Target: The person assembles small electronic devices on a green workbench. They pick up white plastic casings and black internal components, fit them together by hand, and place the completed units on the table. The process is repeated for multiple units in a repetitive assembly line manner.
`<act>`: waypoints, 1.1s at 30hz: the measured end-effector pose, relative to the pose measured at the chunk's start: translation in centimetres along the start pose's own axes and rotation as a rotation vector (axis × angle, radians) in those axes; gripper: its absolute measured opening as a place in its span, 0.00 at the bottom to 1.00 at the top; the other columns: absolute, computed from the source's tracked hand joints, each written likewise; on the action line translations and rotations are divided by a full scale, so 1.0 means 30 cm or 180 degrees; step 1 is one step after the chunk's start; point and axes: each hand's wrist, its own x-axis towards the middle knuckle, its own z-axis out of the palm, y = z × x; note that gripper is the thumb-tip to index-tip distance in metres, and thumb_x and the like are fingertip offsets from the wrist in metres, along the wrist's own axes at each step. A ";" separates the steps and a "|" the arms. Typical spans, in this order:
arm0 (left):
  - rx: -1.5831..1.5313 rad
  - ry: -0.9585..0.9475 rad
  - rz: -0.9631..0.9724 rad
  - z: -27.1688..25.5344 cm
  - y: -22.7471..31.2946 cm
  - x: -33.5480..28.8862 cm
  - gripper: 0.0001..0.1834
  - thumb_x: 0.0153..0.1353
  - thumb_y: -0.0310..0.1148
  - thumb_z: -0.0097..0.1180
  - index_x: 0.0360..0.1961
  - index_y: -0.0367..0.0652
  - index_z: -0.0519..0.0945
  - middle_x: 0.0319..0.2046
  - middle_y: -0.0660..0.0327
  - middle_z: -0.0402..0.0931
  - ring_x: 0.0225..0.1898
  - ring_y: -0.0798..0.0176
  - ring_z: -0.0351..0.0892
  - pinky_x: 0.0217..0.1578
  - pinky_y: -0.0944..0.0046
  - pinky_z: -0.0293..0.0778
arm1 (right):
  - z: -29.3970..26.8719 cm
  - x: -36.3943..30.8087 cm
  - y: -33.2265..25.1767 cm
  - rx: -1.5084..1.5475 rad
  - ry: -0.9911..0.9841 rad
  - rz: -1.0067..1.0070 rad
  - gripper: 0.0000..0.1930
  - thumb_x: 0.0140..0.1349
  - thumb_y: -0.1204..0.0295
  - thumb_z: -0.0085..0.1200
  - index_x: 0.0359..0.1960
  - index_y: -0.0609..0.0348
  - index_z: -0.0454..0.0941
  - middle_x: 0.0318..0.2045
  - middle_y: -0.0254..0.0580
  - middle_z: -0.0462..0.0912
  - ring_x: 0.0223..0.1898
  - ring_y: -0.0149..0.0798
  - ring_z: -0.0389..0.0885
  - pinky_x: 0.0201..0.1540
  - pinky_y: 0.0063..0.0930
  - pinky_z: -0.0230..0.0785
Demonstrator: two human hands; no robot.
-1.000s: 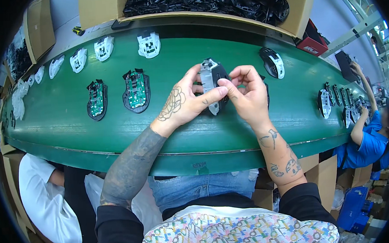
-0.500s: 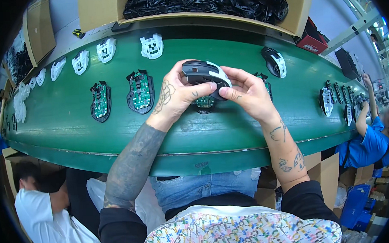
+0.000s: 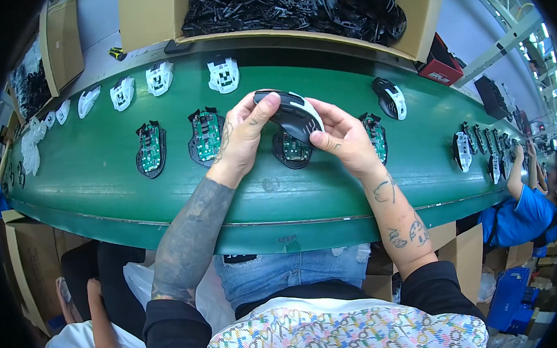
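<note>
Both hands gripping one black-and-white mouse shell [image 3: 297, 117], upper centre of frame: left hand [image 3: 243, 141] on its left end, thumb on top; right hand [image 3: 351, 143] on its right end. Four circuit boards in black bases [image 3: 151, 151] in a row across mid-frame, one partly below the held shell. At least five white shells [image 3: 223, 76], upper left. One loose black-and-white shell [image 3: 390, 98], upper right. All on green tabletop [image 3: 318, 200].
</note>
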 end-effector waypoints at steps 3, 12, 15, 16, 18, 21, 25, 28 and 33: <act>-0.0226 -0.0018 -0.0070 0.014 0.005 -0.002 0.25 0.60 0.53 0.58 0.44 0.41 0.78 0.39 0.65 0.79 0.43 0.72 0.73 0.50 0.69 0.63 | -0.001 0.000 -0.007 0.0033 -0.0015 0.0008 0.34 0.54 0.75 0.64 0.62 0.69 0.62 0.54 0.46 0.74 0.52 0.33 0.75 0.57 0.26 0.67; 0.0861 0.0537 -0.0271 0.001 0.009 0.033 0.35 0.58 0.56 0.57 0.51 0.32 0.72 0.48 0.51 0.75 0.51 0.58 0.73 0.56 0.61 0.65 | 0.018 0.050 0.022 -0.0692 0.0810 -0.0741 0.32 0.53 0.72 0.66 0.58 0.71 0.66 0.49 0.46 0.78 0.50 0.34 0.76 0.56 0.26 0.67; 0.3478 0.0793 0.0265 -0.059 0.035 0.071 0.39 0.56 0.55 0.59 0.57 0.32 0.69 0.55 0.46 0.69 0.55 0.53 0.71 0.54 0.58 0.68 | -0.050 0.086 -0.012 -0.2584 0.1591 -0.0572 0.35 0.54 0.58 0.64 0.59 0.68 0.66 0.53 0.56 0.75 0.53 0.46 0.76 0.57 0.34 0.66; 0.3759 0.0751 0.0309 -0.086 0.058 0.092 0.42 0.52 0.55 0.62 0.57 0.30 0.67 0.56 0.43 0.66 0.57 0.47 0.68 0.56 0.55 0.66 | -0.061 0.088 -0.034 -0.3631 0.1657 -0.0586 0.36 0.54 0.53 0.62 0.58 0.67 0.67 0.55 0.60 0.72 0.57 0.53 0.72 0.59 0.39 0.64; 0.4505 0.0993 0.0597 -0.172 0.043 0.147 0.42 0.50 0.55 0.62 0.55 0.30 0.68 0.54 0.41 0.66 0.56 0.42 0.66 0.56 0.52 0.65 | -0.093 0.108 0.007 -0.4429 0.1950 -0.0967 0.32 0.55 0.54 0.61 0.54 0.65 0.71 0.52 0.57 0.74 0.55 0.53 0.72 0.57 0.38 0.64; 0.5138 0.1178 0.0036 -0.210 0.059 0.241 0.44 0.47 0.59 0.62 0.54 0.31 0.69 0.53 0.39 0.66 0.55 0.40 0.66 0.55 0.48 0.66 | -0.108 0.192 -0.039 -0.4018 0.1806 -0.1534 0.19 0.56 0.59 0.60 0.43 0.62 0.78 0.41 0.51 0.80 0.45 0.49 0.79 0.49 0.36 0.70; 0.5288 0.1179 -0.0386 -0.232 0.031 0.305 0.44 0.45 0.59 0.64 0.52 0.31 0.69 0.50 0.40 0.69 0.53 0.40 0.69 0.52 0.49 0.69 | -0.094 0.433 -0.147 -0.3966 0.1769 -0.1790 0.09 0.57 0.66 0.56 0.31 0.57 0.82 0.28 0.48 0.81 0.30 0.49 0.81 0.36 0.38 0.73; 0.5398 0.0923 -0.0230 -0.268 0.023 0.300 0.42 0.44 0.55 0.64 0.50 0.29 0.70 0.47 0.40 0.73 0.50 0.42 0.73 0.52 0.53 0.70 | -0.098 0.654 -0.171 -0.4367 0.1766 -0.1281 0.13 0.55 0.60 0.58 0.35 0.54 0.83 0.34 0.48 0.83 0.41 0.51 0.80 0.45 0.41 0.73; 0.3334 0.0782 -0.0772 -0.199 0.144 0.165 0.45 0.47 0.54 0.64 0.56 0.27 0.65 0.48 0.41 0.74 0.52 0.46 0.75 0.52 0.57 0.70 | -0.096 0.754 -0.207 -0.4733 0.1692 -0.0375 0.13 0.54 0.58 0.60 0.33 0.52 0.85 0.37 0.49 0.83 0.43 0.49 0.81 0.48 0.39 0.73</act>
